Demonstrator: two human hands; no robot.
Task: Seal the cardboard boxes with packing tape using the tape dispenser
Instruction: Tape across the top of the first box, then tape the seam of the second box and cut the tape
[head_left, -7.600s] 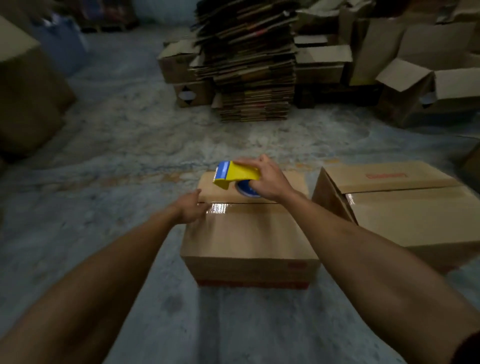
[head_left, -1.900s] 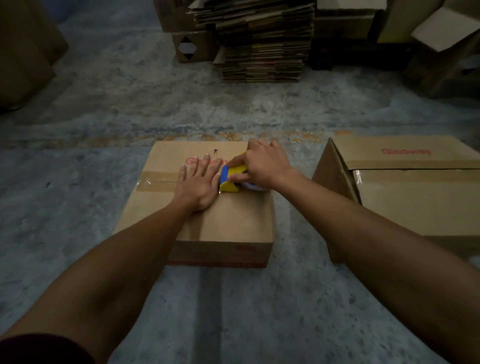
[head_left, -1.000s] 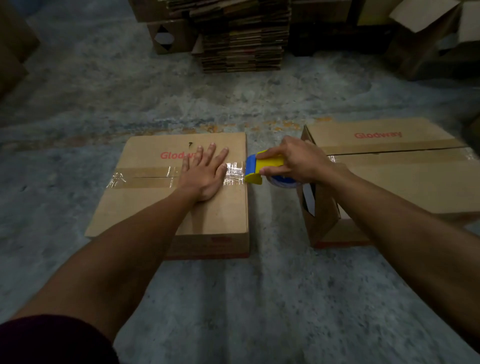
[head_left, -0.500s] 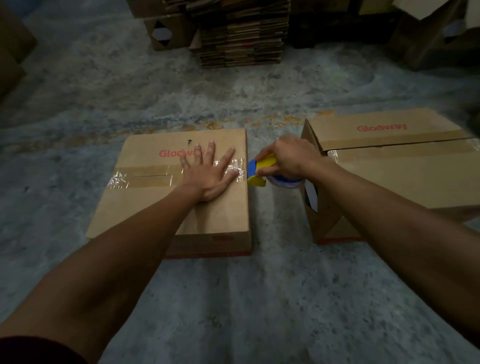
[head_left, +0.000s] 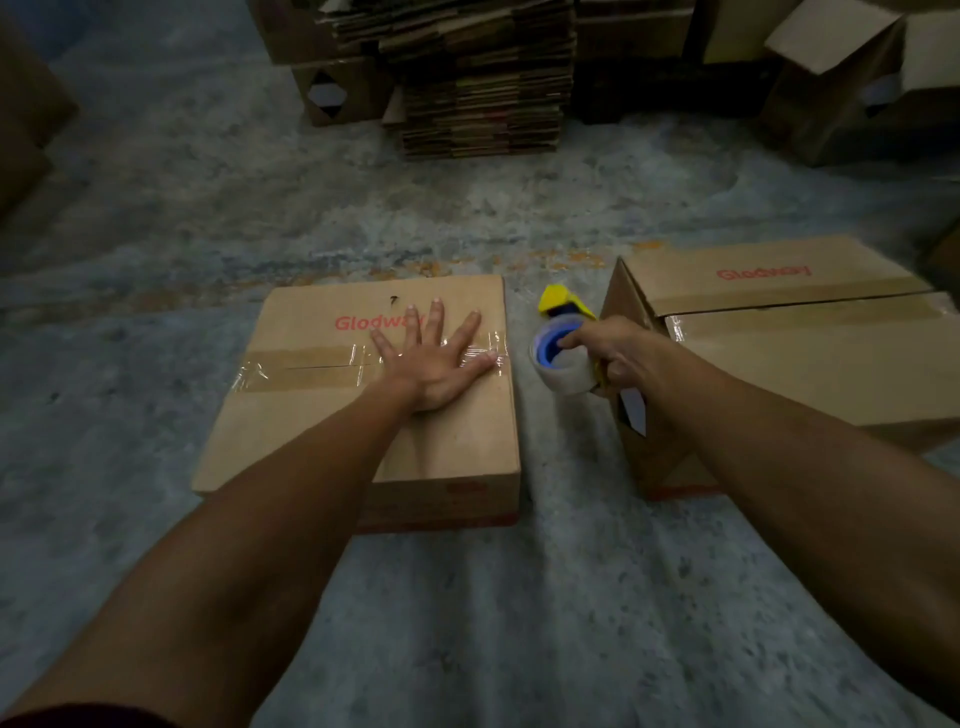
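Fingers spread, your left hand (head_left: 434, 364) presses the taped box (head_left: 363, 410); your right hand (head_left: 621, 358) grips the tape dispenser (head_left: 563, 343) just beside it.

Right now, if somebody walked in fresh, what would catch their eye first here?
Probably the left hand spread flat on the shiny tape strip across the near cardboard box. Next, the yellow and blue tape dispenser, gripped by the right hand just off that box's right edge.

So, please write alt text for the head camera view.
A person's left hand lies flat on a taped cardboard box on the floor, while the right hand holds a tape dispenser beside it, before a second box.
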